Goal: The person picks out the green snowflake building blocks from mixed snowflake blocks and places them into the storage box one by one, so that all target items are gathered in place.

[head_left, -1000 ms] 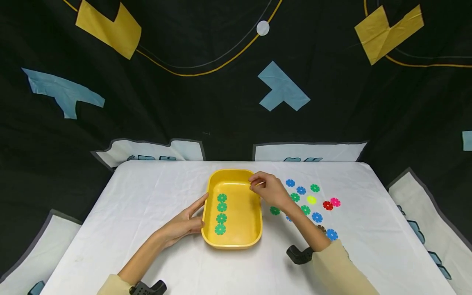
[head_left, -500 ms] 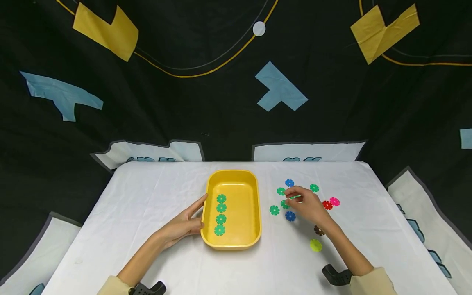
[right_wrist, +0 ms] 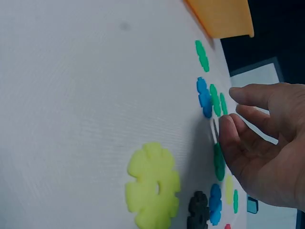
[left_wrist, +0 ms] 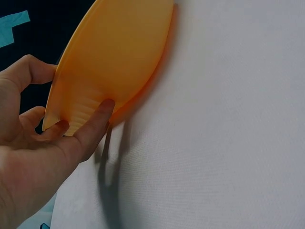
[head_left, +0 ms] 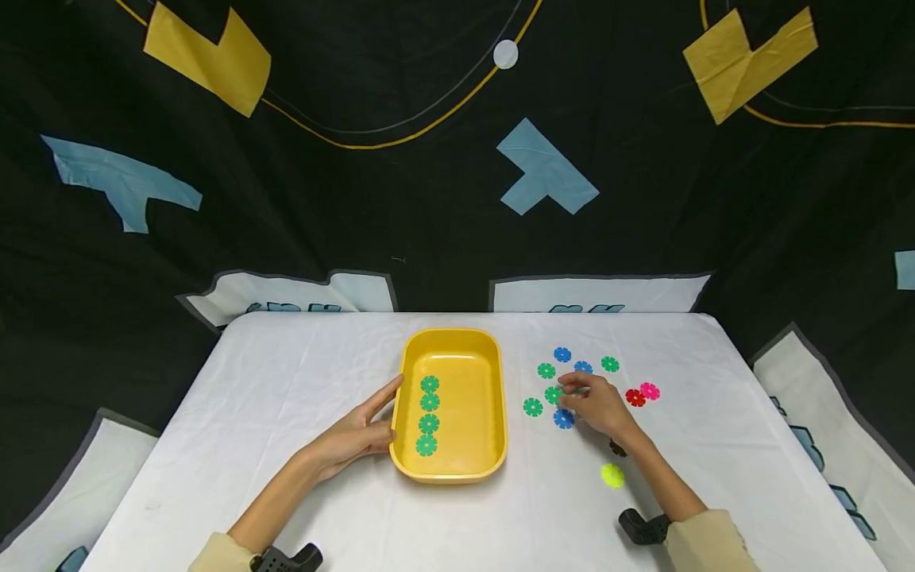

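A yellow tray [head_left: 452, 470] lies on the white table, with a column of several green notched plastic discs [head_left: 429, 423] along its left side. My left hand [head_left: 353, 437] touches the tray's left side, fingers spread; in the left wrist view its fingertips meet the rim and outer wall. My right hand [head_left: 599, 407] is over the loose discs to the right, thumb and fingertips apart with nothing visible between them. Near its fingertips are a green disc [head_left: 553, 395] and a blue disc [head_left: 563, 419]. The hand hides part of the cluster.
Around the right hand lie more discs: a red disc [head_left: 635, 397], a pink disc [head_left: 650, 391], a lime-yellow disc [head_left: 611, 476] and a mostly hidden dark disc [right_wrist: 198, 210]. A black curtain [head_left: 429, 222] hangs behind the table.
My right hand has moved from the tray's upper right edge to the loose discs, then shifted slightly toward me. My left hand and the tray have stayed in place.
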### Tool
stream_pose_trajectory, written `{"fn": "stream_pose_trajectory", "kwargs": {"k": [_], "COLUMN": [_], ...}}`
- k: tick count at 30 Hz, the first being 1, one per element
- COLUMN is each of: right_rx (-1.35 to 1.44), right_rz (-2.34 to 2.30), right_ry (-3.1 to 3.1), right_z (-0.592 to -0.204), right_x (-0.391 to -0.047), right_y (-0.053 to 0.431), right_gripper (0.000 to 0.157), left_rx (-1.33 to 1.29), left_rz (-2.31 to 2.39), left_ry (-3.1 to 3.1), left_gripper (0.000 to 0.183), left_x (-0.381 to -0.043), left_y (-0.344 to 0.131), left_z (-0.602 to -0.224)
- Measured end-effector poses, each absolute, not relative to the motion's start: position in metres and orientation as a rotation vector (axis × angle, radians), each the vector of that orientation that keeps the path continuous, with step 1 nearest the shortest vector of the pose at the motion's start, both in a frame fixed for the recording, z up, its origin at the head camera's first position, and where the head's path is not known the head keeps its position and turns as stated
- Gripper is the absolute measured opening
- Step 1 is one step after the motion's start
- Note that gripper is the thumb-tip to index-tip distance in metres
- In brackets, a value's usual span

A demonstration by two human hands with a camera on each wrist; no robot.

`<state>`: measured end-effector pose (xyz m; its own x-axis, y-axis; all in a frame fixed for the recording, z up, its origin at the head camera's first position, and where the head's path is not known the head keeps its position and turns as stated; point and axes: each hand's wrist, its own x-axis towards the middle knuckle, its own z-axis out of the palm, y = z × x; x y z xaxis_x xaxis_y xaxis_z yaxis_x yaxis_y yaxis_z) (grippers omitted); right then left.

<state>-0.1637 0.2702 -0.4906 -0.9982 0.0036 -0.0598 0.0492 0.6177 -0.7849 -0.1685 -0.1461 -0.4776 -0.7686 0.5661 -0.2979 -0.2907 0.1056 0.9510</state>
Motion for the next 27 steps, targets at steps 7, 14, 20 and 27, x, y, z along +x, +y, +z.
{"fn": "stream_pose_trajectory", "kwargs": {"k": [7, 14, 20, 27], "right_rx": [0.03, 0.054, 0.073, 0.024], "right_rz": [-1.21, -1.133, -1.106, -1.178], "right_ry": [2.879, 2.901, 2.881, 2.822], "right_z": [-0.501, -0.501, -0.497, -0.491], "right_x": [-0.17, -0.173, -0.175, -0.178], "right_y": [0.266, 0.26, 0.258, 0.252], "right_gripper": [0.03, 0.026, 0.023, 0.018], "left_rx": [0.276, 0.26, 0.262, 0.258], "left_rz": [1.729, 1.736, 1.739, 1.749], "left_ry": [1.755, 1.75, 1.749, 1.731], "left_gripper": [0.09, 0.09, 0.091, 0.091], "left_x": [-0.168, -0.169, -0.169, -0.17], "left_y": [-0.147, -0.146, -0.146, -0.147], "left_z": [-0.478, -0.477, -0.477, -0.479]}}
